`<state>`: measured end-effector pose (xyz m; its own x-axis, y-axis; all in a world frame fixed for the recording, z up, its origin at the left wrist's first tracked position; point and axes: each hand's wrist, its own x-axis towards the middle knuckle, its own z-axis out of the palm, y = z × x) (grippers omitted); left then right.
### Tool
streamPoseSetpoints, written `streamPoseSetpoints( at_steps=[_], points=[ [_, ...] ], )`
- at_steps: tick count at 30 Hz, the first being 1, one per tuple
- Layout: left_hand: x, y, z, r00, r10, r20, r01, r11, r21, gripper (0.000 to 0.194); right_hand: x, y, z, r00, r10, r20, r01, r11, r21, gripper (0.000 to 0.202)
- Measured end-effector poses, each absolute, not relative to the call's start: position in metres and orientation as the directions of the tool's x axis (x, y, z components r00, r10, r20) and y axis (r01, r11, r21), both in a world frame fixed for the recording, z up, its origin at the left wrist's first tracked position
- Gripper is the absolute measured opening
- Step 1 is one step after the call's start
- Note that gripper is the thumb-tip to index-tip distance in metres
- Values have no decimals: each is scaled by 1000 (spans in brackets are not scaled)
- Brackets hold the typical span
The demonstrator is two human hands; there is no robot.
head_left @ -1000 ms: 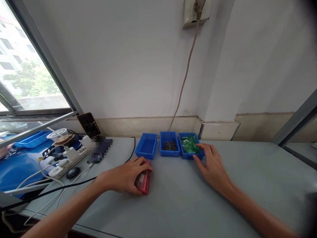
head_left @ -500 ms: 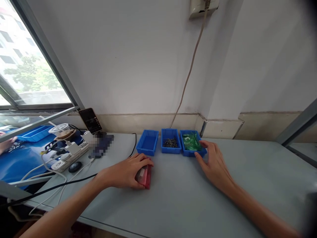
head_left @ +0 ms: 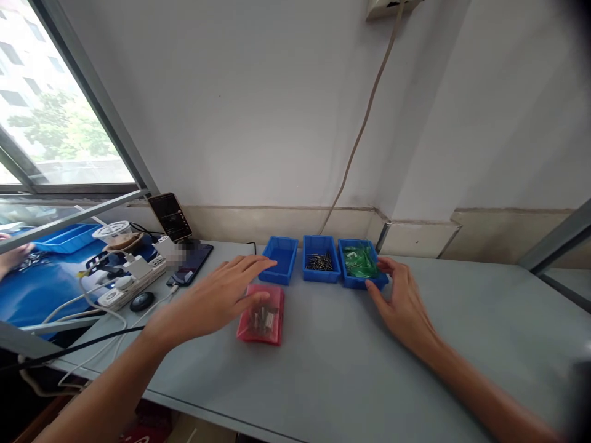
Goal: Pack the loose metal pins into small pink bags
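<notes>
A red box [head_left: 261, 332] with small metal-looking parts showing in it lies on the table. My left hand [head_left: 217, 301] is over its left side, fingers stretched out and thumb apart, holding nothing. Behind it stands a blue bin [head_left: 279, 258] with nothing visible in it. Beside that is a second blue bin [head_left: 321, 276] of screws or nails [head_left: 319, 263]. The third blue bin [head_left: 364, 283] carries green plastic packets [head_left: 361, 261]. My right hand [head_left: 399, 301] grips its front right corner, thumb at the front and fingers on the right side.
To the left are a power strip [head_left: 133, 284] with chargers, a black mouse [head_left: 141, 301], a phone lying flat [head_left: 196, 264], a propped phone [head_left: 170, 216] and loose cables. Beyond the metal frame, another person's hand [head_left: 13, 255] is near a blue tray [head_left: 69, 239].
My left hand has let go of the red box and lifted to the left. The box now lies flat with its top showing. My right hand stays at the bin of green packets.
</notes>
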<state>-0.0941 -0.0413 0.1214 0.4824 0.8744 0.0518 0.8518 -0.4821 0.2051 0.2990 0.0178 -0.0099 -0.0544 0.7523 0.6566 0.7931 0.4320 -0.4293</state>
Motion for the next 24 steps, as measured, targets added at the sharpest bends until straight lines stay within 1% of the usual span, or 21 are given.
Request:
streamPoseSetpoints(
  at_steps=[3,5,7,9,12,16,18,20,21,22,24],
  points=[
    [-94,-20,104,497,867,27,850,-493,184,55,297,15,-6,-96,740,666,831,428,-356,48],
    [-91,-3,87,526,850,28,836,-523,167,51,295,12,-3,-149,711,687,867,428,-255,44],
    [-86,12,74,515,854,71,844,-520,128,46,292,8,-1,-220,685,695,884,442,-155,42],
    [-79,24,66,496,863,95,857,-505,105,45,288,4,1,-305,668,679,869,486,-88,44],
    [-70,35,66,485,869,98,865,-493,93,44,284,1,0,-420,641,642,829,559,-16,51],
    [-61,37,72,459,885,76,886,-463,42,45,282,2,-3,-475,631,614,806,592,14,55],
    [-53,33,76,446,886,126,892,-452,17,47,283,3,-3,-473,640,606,807,590,7,51],
    [-42,27,81,464,859,218,878,-478,15,47,284,4,-3,-469,647,601,811,584,3,47],
    [-35,23,82,492,836,241,858,-513,30,46,285,4,-3,-467,650,599,814,580,5,45],
    [-27,20,84,532,807,254,827,-560,45,44,285,4,-2,-466,652,598,818,576,9,44],
    [-11,16,82,605,766,217,772,-631,77,42,284,3,-2,-468,656,592,824,566,24,42]
  ],
)
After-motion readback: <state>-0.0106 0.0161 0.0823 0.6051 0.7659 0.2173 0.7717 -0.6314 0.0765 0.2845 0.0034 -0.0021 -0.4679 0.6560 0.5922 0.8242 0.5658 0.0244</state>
